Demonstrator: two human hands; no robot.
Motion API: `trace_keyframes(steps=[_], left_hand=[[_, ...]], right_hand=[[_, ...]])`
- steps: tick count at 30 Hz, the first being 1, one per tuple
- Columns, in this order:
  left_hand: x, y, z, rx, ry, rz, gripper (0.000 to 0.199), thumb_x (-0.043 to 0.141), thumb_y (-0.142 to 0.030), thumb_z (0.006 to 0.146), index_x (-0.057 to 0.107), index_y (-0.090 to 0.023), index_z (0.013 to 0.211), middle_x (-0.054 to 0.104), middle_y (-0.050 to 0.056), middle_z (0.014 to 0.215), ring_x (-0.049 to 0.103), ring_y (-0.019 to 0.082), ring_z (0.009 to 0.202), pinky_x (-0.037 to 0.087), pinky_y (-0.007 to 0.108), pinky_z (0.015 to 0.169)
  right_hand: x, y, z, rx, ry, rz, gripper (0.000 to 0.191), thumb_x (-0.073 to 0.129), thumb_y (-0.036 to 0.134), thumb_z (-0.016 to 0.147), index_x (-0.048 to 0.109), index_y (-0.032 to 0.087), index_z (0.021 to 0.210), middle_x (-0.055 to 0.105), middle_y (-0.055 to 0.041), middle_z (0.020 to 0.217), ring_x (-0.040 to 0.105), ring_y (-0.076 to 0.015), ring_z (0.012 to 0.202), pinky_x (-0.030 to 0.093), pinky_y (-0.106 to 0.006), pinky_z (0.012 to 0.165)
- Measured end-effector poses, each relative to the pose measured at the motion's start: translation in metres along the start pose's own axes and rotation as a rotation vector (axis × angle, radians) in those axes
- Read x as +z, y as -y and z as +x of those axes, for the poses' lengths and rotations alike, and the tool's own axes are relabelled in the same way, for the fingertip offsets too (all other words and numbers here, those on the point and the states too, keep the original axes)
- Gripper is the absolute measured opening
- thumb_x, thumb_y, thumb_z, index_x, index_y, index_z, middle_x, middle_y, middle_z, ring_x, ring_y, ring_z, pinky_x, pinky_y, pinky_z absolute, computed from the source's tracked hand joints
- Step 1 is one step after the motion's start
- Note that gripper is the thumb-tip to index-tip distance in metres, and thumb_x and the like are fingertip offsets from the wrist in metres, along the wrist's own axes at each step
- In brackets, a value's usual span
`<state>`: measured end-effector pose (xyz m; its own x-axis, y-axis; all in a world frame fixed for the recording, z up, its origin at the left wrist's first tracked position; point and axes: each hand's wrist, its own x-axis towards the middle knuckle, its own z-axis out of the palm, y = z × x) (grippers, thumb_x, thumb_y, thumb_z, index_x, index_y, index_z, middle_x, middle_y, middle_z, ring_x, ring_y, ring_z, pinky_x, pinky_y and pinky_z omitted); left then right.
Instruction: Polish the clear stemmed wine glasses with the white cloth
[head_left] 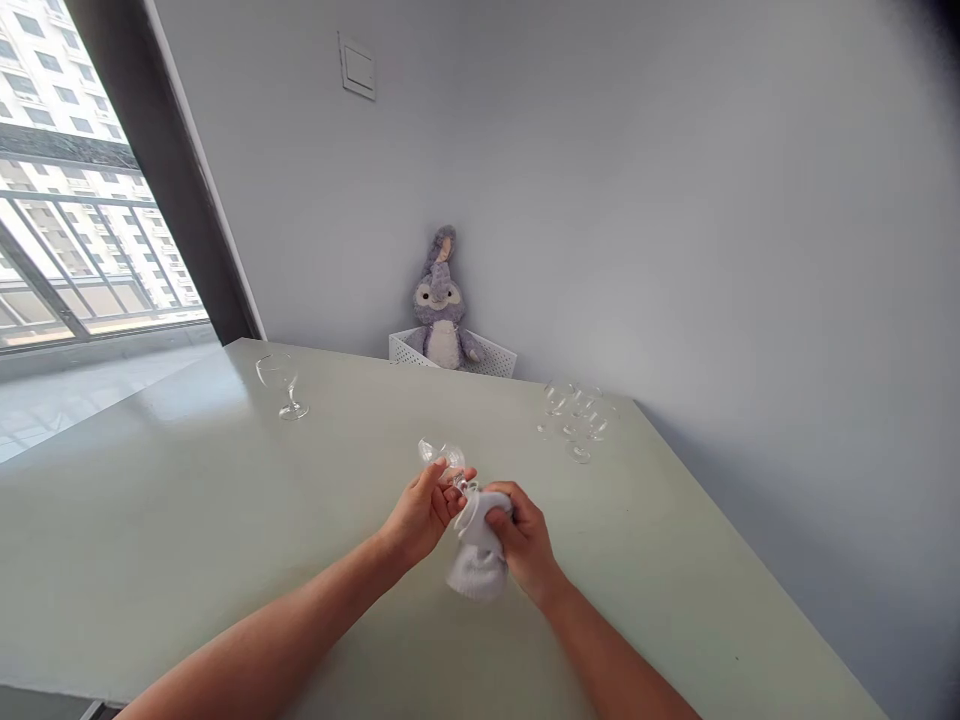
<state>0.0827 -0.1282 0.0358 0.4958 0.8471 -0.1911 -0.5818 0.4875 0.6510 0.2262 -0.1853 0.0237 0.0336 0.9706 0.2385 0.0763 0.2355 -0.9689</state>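
Near the middle of the table, my left hand holds a clear stemmed glass by its stem end. The bowl of that glass tilts away from me, past my fingers. My right hand grips a bunched white cloth, whose lower part hangs down over the table. The cloth's upper edge is against the foot of the glass, close to my left fingertips. Part of the stem and foot is hidden by my fingers and the cloth.
One stemmed glass stands alone at the far left of the pale green table. Several more glasses stand grouped at the far right. Beyond the back edge, a plush toy sits in a white perforated basket by the wall.
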Motion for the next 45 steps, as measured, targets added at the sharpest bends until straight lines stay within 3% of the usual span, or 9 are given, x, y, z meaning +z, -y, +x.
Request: trace_keyframes(steps=[4,8,13,16,20,24,28,36,45], left_hand=[[0.003,-0.001,-0.001,0.175,0.002,0.036,0.020,0.055,-0.034,0.080,0.048,-0.018,0.090,0.062,0.005,0.096,0.054,0.005,0.060,0.049,0.026,0.075],[0.001,-0.008,-0.004,0.361,0.025,0.193,0.035,0.057,-0.031,0.078,0.036,-0.025,0.105,0.060,0.004,0.102,0.054,0.006,0.061,0.047,0.034,0.080],[-0.004,-0.020,-0.003,0.557,-0.055,0.415,0.044,0.058,-0.033,0.076,0.030,-0.025,0.109,0.058,0.006,0.103,0.055,0.008,0.062,0.047,0.036,0.078],[-0.008,-0.021,-0.001,0.642,-0.098,0.533,0.051,0.063,-0.030,0.072,0.028,-0.025,0.109,0.057,0.006,0.103,0.056,0.010,0.067,0.047,0.032,0.074],[-0.011,-0.005,-0.004,0.681,-0.053,0.689,0.055,0.068,-0.027,0.066,0.031,-0.026,0.107,0.055,0.007,0.108,0.051,0.009,0.066,0.045,0.029,0.070],[-0.011,0.020,-0.013,0.710,0.127,0.859,0.049,0.066,-0.024,0.067,0.038,-0.024,0.107,0.054,0.009,0.109,0.053,0.016,0.085,0.041,0.035,0.083],[-0.011,0.031,-0.014,0.684,0.128,0.995,0.052,0.061,-0.020,0.070,0.039,-0.026,0.117,0.048,0.010,0.121,0.051,0.017,0.092,0.038,0.037,0.089],[-0.042,0.036,0.023,0.357,-0.034,0.954,0.043,0.049,-0.028,0.076,0.040,-0.023,0.117,0.053,0.006,0.107,0.052,0.010,0.067,0.046,0.027,0.065],[-0.044,0.027,0.027,0.296,-0.046,0.865,0.043,0.053,-0.032,0.073,0.043,-0.022,0.113,0.054,0.003,0.096,0.052,0.009,0.061,0.047,0.026,0.062]], right_hand=[[0.006,-0.001,0.004,0.234,-0.131,0.421,0.031,0.053,0.051,0.076,0.053,0.021,0.078,0.049,0.0021,0.063,0.038,-0.0104,0.052,0.033,-0.023,0.051],[0.022,-0.010,0.000,0.440,0.002,0.441,0.036,0.050,0.054,0.075,0.055,0.018,0.075,0.054,-0.0011,0.064,0.041,-0.0118,0.051,0.033,-0.025,0.050],[0.018,-0.016,-0.004,0.079,0.114,-0.359,0.028,0.044,0.043,0.082,0.061,0.021,0.081,0.058,-0.0030,0.087,0.049,-0.0139,0.065,0.035,-0.027,0.062],[0.004,-0.012,-0.002,-0.091,0.023,-0.741,0.027,0.046,0.041,0.082,0.061,0.027,0.100,0.051,-0.0052,0.112,0.046,-0.0100,0.056,0.034,-0.027,0.060],[-0.009,-0.006,0.001,-0.269,-0.179,-0.783,0.030,0.044,0.038,0.085,0.060,0.025,0.107,0.054,-0.0070,0.087,0.048,-0.0144,0.061,0.033,-0.027,0.058],[-0.004,-0.006,0.002,-0.356,-0.011,-0.770,0.025,0.042,0.031,0.086,0.063,0.023,0.098,0.055,-0.0059,0.077,0.048,-0.0154,0.063,0.032,-0.027,0.058],[-0.007,-0.019,0.010,-0.266,0.027,-0.743,0.023,0.044,0.029,0.084,0.064,0.022,0.078,0.057,-0.0034,0.073,0.047,-0.0136,0.060,0.033,-0.025,0.057],[-0.085,-0.054,0.053,0.175,-0.408,-0.617,0.025,0.053,0.040,0.072,0.065,0.018,0.077,0.063,-0.0031,0.067,0.054,-0.0166,0.059,0.040,-0.028,0.061],[-0.118,-0.068,0.095,0.310,-0.501,-0.712,0.022,0.052,0.035,0.072,0.060,0.017,0.063,0.061,-0.0029,0.061,0.053,-0.0135,0.048,0.035,-0.024,0.050]])
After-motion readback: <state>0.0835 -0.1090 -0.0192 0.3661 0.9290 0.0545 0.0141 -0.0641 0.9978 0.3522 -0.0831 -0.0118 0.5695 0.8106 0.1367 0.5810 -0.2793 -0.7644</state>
